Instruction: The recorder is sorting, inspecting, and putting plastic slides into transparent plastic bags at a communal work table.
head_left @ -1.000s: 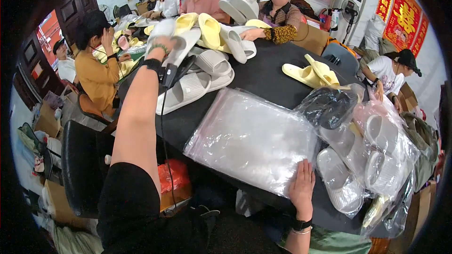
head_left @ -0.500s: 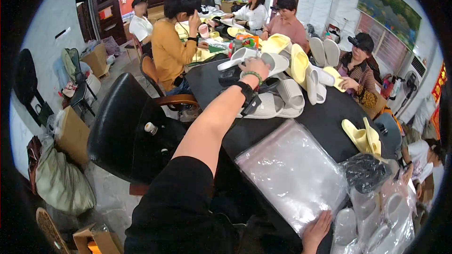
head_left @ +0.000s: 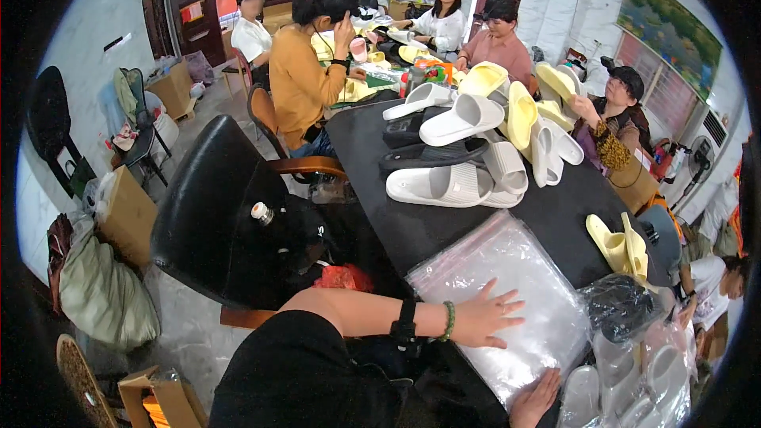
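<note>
My left hand point(head_left: 482, 319), with a green bead bracelet and a black wrist strap, is spread over a stack of clear plastic bags point(head_left: 507, 269) on the black table. Its fingers are apart and hold nothing. My right hand point(head_left: 535, 400) lies on the near right corner of the same stack, fingers stretched out. Just beyond the bags, white slippers point(head_left: 440, 185) sit in a pile with black slippers point(head_left: 432, 156) and yellow slippers point(head_left: 521, 115). To the right of my right hand are grey slippers point(head_left: 583, 392) in clear bags.
A pair of yellow slippers point(head_left: 614, 242) stands near the table's right edge, by a black item in clear plastic point(head_left: 622, 301). A black chair point(head_left: 214, 214) is at my left. Several co-workers sit around the table; one at the right holds a yellow slipper point(head_left: 555, 81).
My left hand has left the slipper pile and come back over the bags, its fingers now spread. My right hand has stayed on the bags. The co-worker at the right has raised a yellow slipper.
</note>
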`<state>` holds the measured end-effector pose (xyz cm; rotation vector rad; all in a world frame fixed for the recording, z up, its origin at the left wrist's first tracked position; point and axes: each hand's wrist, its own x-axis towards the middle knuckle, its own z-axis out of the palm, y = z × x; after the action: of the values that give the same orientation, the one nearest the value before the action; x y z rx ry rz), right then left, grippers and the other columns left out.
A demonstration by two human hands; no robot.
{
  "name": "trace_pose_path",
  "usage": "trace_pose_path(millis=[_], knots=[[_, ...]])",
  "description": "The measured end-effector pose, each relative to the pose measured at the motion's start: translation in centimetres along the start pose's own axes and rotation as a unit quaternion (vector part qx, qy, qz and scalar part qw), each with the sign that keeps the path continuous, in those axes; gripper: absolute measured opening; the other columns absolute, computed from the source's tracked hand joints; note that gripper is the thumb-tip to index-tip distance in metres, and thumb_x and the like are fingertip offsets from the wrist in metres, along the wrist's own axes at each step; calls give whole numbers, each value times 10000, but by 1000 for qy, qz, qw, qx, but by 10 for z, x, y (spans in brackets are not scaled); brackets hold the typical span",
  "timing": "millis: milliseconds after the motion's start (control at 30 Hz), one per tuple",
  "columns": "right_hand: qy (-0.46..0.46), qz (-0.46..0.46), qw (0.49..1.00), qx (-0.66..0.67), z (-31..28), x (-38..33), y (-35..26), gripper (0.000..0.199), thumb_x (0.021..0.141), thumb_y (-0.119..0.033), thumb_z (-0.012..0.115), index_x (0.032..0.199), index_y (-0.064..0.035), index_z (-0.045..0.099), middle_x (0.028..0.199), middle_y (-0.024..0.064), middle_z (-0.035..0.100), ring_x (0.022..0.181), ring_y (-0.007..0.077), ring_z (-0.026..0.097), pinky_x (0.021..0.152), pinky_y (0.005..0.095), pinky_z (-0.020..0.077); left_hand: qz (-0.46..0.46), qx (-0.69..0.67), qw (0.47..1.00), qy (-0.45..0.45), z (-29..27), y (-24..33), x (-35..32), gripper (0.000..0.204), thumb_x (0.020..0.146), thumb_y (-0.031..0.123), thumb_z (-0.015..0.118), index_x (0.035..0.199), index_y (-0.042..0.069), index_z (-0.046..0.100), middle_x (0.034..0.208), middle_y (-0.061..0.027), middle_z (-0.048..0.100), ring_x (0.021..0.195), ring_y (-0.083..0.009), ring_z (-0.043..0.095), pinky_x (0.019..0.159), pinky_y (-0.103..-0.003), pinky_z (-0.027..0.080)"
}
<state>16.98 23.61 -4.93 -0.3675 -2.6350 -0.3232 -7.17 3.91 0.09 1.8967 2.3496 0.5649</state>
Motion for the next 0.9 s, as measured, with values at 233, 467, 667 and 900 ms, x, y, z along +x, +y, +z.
trace_pose_path(millis=[233, 467, 667, 900], knots=[[-18, 63, 957, 281, -21, 3, 12, 524, 879, -18, 571, 1381, 70, 448, 1361, 308, 485, 1295, 447, 442, 1095, 485, 367, 13, 43, 998, -44, 34, -11, -7, 658, 957, 560, 440, 1486, 173, 381, 1592, -147, 228, 1485, -343, 159, 1144, -652, 129], [-7, 67, 967, 247, -66, 38, -27, 633, 938, -259, 620, 1471, -21, 375, 1551, 251, 271, 1414, 457, 276, 1141, 533, 261, 2, 54, 997, -60, 31, -9, -8, 678, 963, 579, 392, 1509, 179, 351, 1603, -136, 212, 1487, -340, 153, 1156, -635, 94], [-179, 33, 983, 41, -14, 13, -42, 700, 947, -484, 541, 1496, -88, 359, 1557, 205, 296, 1410, 436, 300, 1092, 542, 323, 3, 24, 999, -33, 39, -9, -7, 716, 938, 616, 426, 1501, 177, 367, 1600, -164, 197, 1490, -360, 126, 1153, -644, 79], [-220, 107, 963, 111, -16, 19, -49, 724, 887, -324, 617, 1476, -7, 340, 1566, 213, 267, 1459, 408, 206, 1173, 523, 167, 161, -14, 985, -65, -16, 5, -29, 882, 782, 612, 669, 1491, 172, 385, 1603, -186, 166, 1481, -417, 109, 1143, -669, 61]])
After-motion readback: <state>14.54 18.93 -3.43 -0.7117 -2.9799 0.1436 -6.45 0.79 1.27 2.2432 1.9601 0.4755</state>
